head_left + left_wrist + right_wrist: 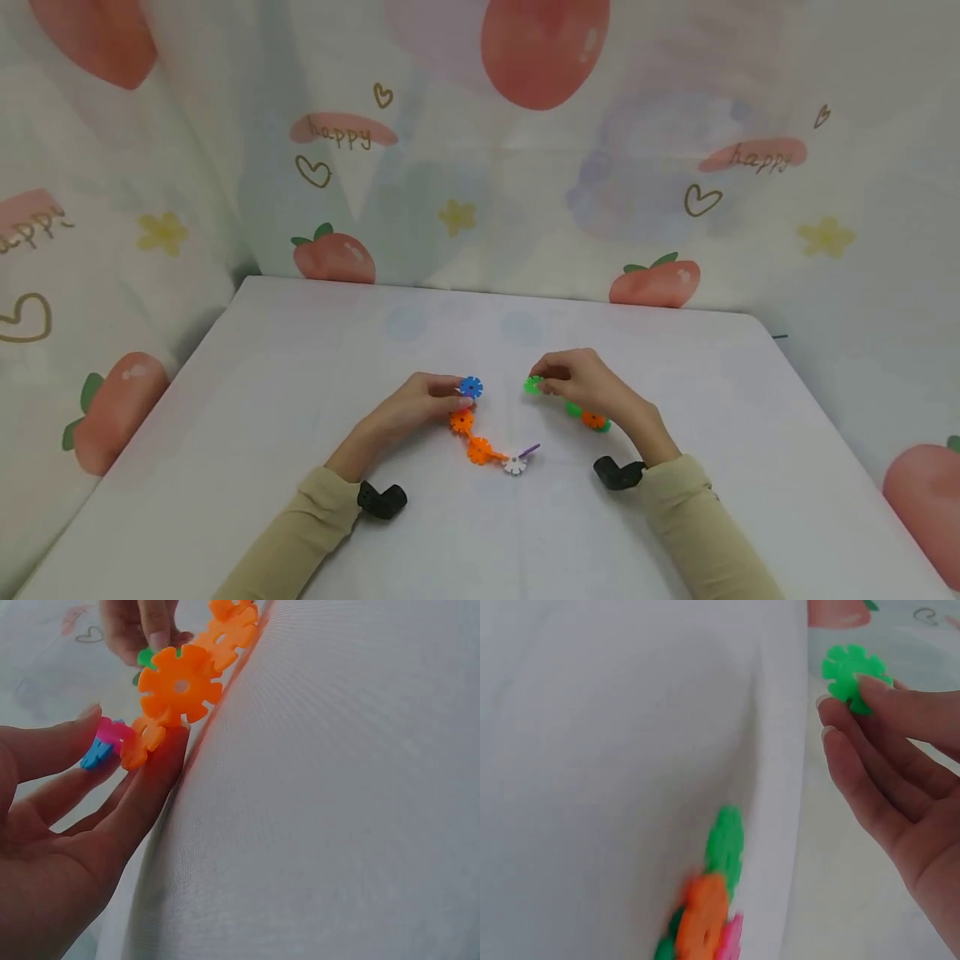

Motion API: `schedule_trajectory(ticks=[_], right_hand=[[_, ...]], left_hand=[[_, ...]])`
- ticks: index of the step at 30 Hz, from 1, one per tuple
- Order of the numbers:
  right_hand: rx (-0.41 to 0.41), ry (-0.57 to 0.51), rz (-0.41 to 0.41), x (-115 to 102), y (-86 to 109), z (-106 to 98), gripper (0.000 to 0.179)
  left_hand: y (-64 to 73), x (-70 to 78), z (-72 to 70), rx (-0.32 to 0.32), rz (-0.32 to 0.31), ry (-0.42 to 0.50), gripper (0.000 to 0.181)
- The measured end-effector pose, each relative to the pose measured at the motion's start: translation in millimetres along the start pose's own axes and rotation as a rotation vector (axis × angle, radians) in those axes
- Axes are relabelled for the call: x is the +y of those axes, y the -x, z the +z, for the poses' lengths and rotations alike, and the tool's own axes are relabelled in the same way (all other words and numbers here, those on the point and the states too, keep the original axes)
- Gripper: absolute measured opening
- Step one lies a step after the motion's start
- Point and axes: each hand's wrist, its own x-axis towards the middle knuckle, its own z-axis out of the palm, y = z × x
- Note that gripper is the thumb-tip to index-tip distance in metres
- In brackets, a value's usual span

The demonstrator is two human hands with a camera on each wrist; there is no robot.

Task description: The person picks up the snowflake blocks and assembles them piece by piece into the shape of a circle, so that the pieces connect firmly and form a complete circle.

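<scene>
My left hand (423, 398) pinches one end of a chain of notched plastic snowflake discs. At that end sit a blue disc (471, 387) and a pink disc (114, 733), joined to several orange discs (180, 685). A white disc (514, 465) and a purple disc (529, 450) form the chain's other end, nearer my body. Across a gap to the right, my right hand (581, 379) holds a bright green snowflake disc (853, 675) between thumb and fingers. The green disc is apart from the chain.
Below my right hand, a few loose discs lie close together on the white table (337, 333): an orange disc (703, 919), a green disc (725, 844) and a pink disc (731, 939) among them. A patterned cloth (525, 192) hangs behind the table.
</scene>
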Motion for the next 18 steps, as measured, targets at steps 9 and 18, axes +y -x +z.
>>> schedule_trajectory(ticks=[9, 18], right_hand=[[0.032, -0.086, -0.018, -21.8, -21.3, 17.6, 0.010], [0.115, -0.150, -0.110, -31.8, -26.4, 31.4, 0.009]], left_hand=[[2.3, 4.9, 3.8, 0.018, -0.004, -0.052, 0.055], [3.3, 8.5, 3.7, 0.006, 0.023, -0.064, 0.046]])
